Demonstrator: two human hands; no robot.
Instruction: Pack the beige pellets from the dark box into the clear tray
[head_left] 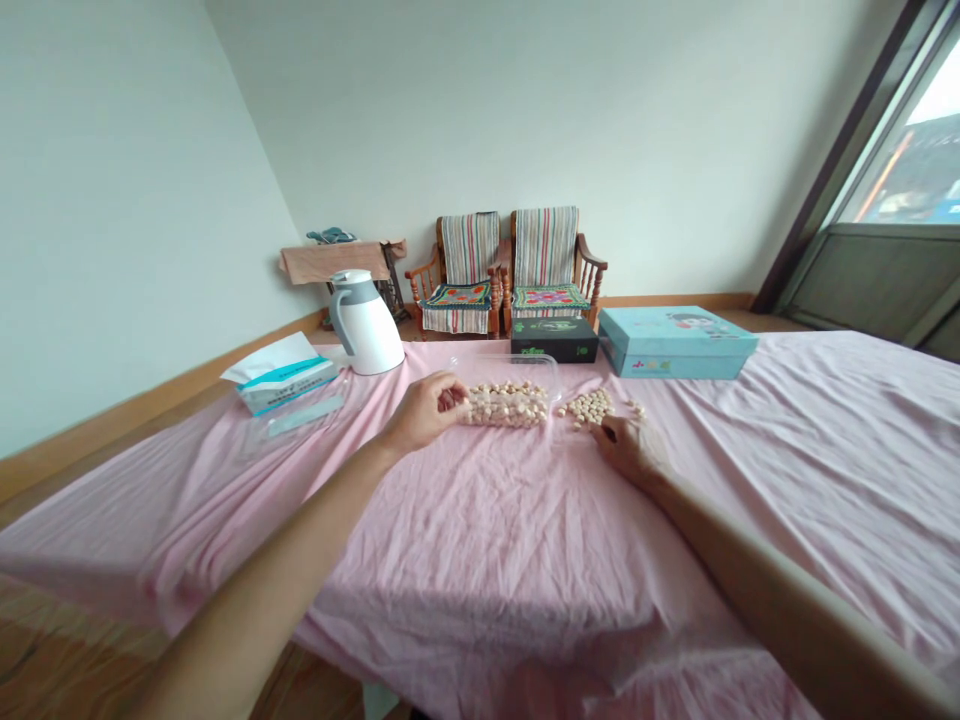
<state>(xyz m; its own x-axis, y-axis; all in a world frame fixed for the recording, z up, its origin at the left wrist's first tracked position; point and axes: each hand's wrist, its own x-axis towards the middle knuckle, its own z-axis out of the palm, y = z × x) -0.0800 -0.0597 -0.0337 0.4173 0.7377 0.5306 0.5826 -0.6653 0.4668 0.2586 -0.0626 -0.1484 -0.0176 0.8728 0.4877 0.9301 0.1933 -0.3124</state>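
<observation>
A clear plastic box (507, 422) lies in front of me, filled with small, pale, round seeds or nuts (517, 405); their exact kind is too small to tell. My left hand (433, 408) grips the box at its left end, with thumb and fingers curled at the edge. To the right of the box, a loose pile of the same pale pieces (589, 406) sits on the cloth. My right hand (628, 445) is at the near side of this pile, fingers closed and pointing down. Whatever lies between those fingertips is hidden. A few more pieces (636, 410) show just beyond that hand.
A pink cloth (480, 540) covers the table. Behind the box stand a black box (553, 342) and a light blue box (675, 345). To the left are a white jug (369, 325), a tissue pack (289, 380) and a clear plastic item (300, 420). Two chairs (546, 260) stand beyond.
</observation>
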